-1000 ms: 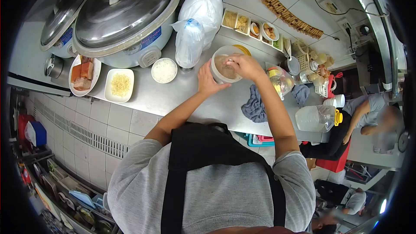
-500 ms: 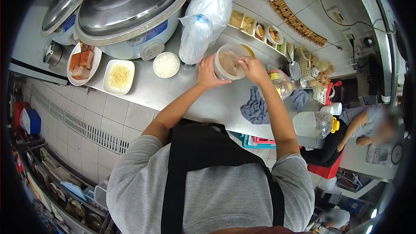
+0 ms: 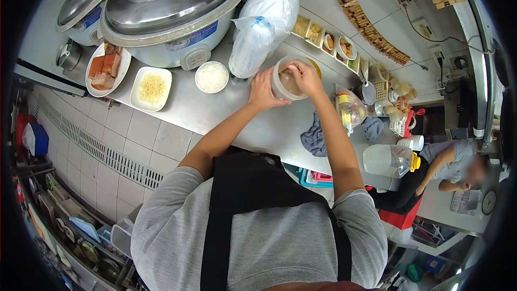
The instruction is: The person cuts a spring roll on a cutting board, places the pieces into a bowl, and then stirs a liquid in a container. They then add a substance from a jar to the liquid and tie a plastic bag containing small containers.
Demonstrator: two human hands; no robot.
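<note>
A translucent round plastic container [image 3: 281, 66] stands tilted on the steel counter, with a pale brown mixture [image 3: 287, 82] inside. My left hand [image 3: 263, 91] is wrapped against its near left side, thumb along the bottom edge. My right hand [image 3: 305, 79] is closed over the container's opening, fingers pointing down into it. What those fingers grip is hidden. To the left are a bowl of white rice [image 3: 211, 77], a square white dish of pale shreds [image 3: 152, 89] and an oval plate of browned meat blocks [image 3: 105, 70].
Large rice cookers [image 3: 175, 19] and filled plastic bags [image 3: 264, 27] line the back. A grey cloth [image 3: 314, 137], a big clear jug [image 3: 386, 160] and a topping rack [image 3: 323, 43] are to the right. Another person [image 3: 436, 167] sits at far right.
My right hand has moved left and slightly up, further over the container's opening. My left hand keeps its hold. The whole view has shifted slightly.
</note>
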